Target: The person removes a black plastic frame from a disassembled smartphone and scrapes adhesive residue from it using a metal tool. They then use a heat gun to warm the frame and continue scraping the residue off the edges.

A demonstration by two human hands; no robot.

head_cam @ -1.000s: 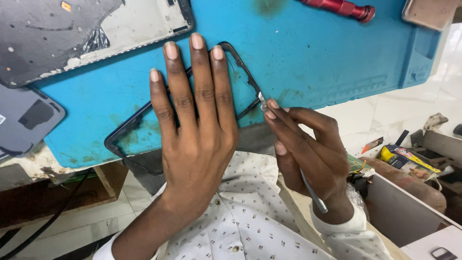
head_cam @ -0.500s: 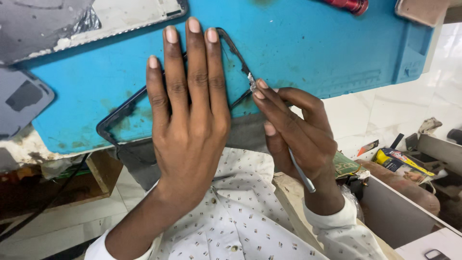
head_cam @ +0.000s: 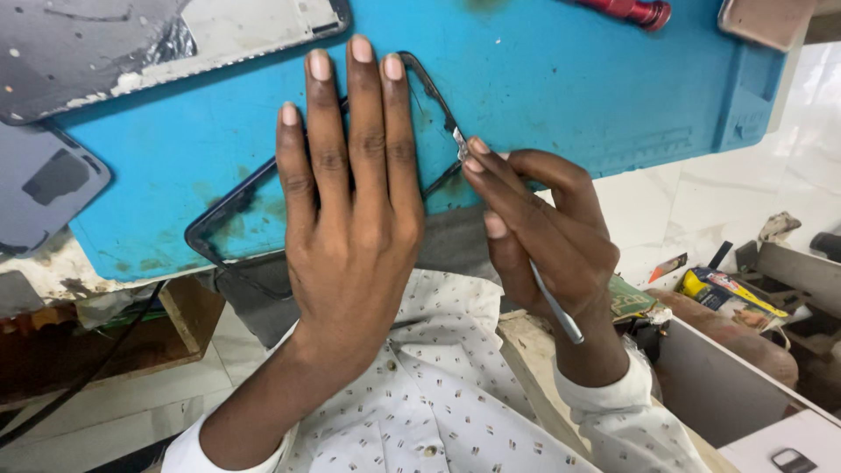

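My left hand (head_cam: pixel 355 201) lies flat, fingers together, pressing a thin black phone frame (head_cam: pixel 229 207) onto a blue work mat (head_cam: pixel 561 88). The frame's rounded outline shows to the left of the hand and past the fingertips; its middle is hidden under my palm. My right hand (head_cam: pixel 543 228) pinches a slim metal tool (head_cam: pixel 556 305) like a pen. The tool's flat tip (head_cam: pixel 459 140) touches the frame's right edge, just beside my left ring finger.
A worn phone back panel (head_cam: pixel 158 39) lies at the mat's top left, a dark phone cover (head_cam: pixel 48 180) at the far left. A red cylindrical tool (head_cam: pixel 626 10) sits at the top. Open drawers (head_cam: pixel 745 350) with small tubes and clutter stand at the right. A black cable (head_cam: pixel 96 359) hangs lower left.
The tool tip has slid a little along the frame's right edge toward its far corner. My left hand stays flat on the frame.
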